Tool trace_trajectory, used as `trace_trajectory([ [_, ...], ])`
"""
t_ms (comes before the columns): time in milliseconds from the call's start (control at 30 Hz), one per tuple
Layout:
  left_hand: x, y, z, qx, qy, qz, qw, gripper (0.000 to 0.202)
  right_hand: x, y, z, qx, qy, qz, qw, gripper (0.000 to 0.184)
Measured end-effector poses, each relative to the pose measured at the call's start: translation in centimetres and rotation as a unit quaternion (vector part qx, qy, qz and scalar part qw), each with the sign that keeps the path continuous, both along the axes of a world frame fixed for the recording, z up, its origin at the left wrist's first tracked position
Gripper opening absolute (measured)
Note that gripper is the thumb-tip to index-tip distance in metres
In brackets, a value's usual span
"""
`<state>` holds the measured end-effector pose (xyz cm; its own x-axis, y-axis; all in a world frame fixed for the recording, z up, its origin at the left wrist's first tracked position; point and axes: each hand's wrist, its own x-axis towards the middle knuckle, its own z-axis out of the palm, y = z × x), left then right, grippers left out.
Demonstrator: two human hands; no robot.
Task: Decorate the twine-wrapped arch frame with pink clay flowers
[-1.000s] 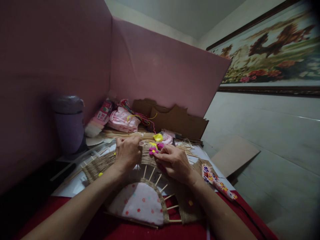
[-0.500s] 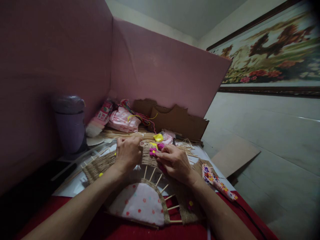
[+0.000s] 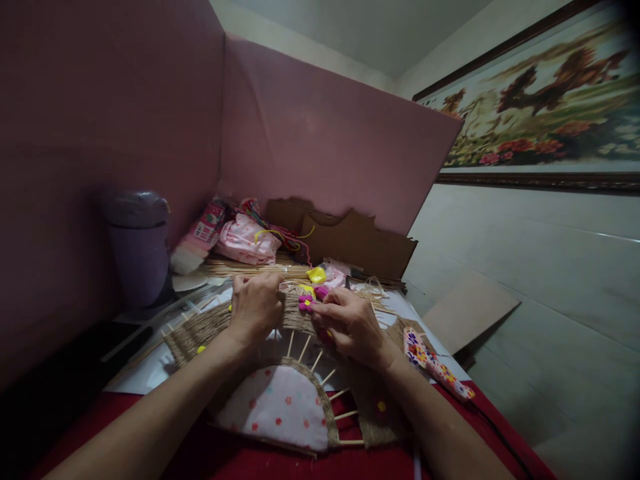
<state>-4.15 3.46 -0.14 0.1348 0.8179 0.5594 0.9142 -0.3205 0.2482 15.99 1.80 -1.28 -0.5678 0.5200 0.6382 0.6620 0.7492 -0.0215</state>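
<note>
Nearest the person, on the red cloth (image 3: 225,460) that covers the surface, lies a half-round of dotted fabric (image 3: 280,407). Thin spokes (image 3: 305,347) fan out from it to a woven band (image 3: 197,330) of twine that arches around it. Both forearms reach in from the bottom edge, wrists low over the piece. The left hand (image 3: 255,310) lies knuckles-up on the top of the band, fingers curled over its far edge. Their tips are hidden, so whether they grip or only press cannot be told. The right hand (image 3: 350,325) comes in palm down, its thumb and forefinger closed together on a pink flower (image 3: 306,301) that sits on the band just beside the left hand. The step in hand looks like seating this flower on the band. It would go best with the left hand pinning the band flat close to the spot, so the weave does not lift off the spokes. The right hand should press straight down rather than drag sideways, and a light pinch should spare the petals. A flowered tool (image 3: 435,365) lies to the right, apart from both hands. Beyond the hands are a yellow piece (image 3: 316,274), a bundle of thin sticks (image 3: 250,269), a pink bag (image 3: 245,241), cardboard (image 3: 355,243) and, at left, a purple cup (image 3: 137,250), all before a pink board (image 3: 325,133)
</note>
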Motion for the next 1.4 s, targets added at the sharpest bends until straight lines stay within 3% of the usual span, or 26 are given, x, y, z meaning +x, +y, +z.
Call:
trace_trajectory([
  [200,0.1,-0.2,0.1,-0.007,-0.006,0.004,1.000,0.029,-0.2,-0.1,0.1,-0.009,-0.005,0.029,1.000,0.019],
  [500,0.1,-0.1,0.0,-0.003,-0.010,-0.003,1.000,0.028,-1.0,-0.4,0.3,-0.021,0.000,0.021,1.000,0.021],
  [600,0.1,0.0,0.0,-0.006,-0.004,0.001,1.000,0.030,-1.0,-0.1,0.1,-0.031,0.066,0.013,0.997,0.016],
  [667,0.1,0.0,0.0,-0.004,0.004,0.003,1.000,0.033,-0.7,0.5,-0.1,-0.040,0.138,-0.029,0.989,0.016],
  [767,-0.1,0.1,0.0,0.021,0.013,0.010,1.000,0.034,0.1,1.9,-0.6,-0.118,0.193,-0.088,0.970,0.025],
  [867,-0.1,0.3,0.0,0.058,0.007,-0.003,0.998,0.028,0.8,3.1,-1.1,-0.254,0.200,-0.069,0.944,0.038],
  [933,0.0,0.4,-0.1,0.063,0.003,-0.045,0.997,0.024,1.0,3.5,-1.4,-0.301,0.217,-0.045,0.928,0.039],
  [1067,0.6,0.0,-0.4,0.060,0.027,-0.110,0.992,0.016,0.8,3.5,-1.4,-0.315,0.249,-0.043,0.915,0.043],
  [1400,2.0,-1.2,-0.5,0.097,0.077,-0.086,0.989,0.013,0.6,3.4,-1.2,-0.313,0.286,-0.039,0.905,0.042],
])
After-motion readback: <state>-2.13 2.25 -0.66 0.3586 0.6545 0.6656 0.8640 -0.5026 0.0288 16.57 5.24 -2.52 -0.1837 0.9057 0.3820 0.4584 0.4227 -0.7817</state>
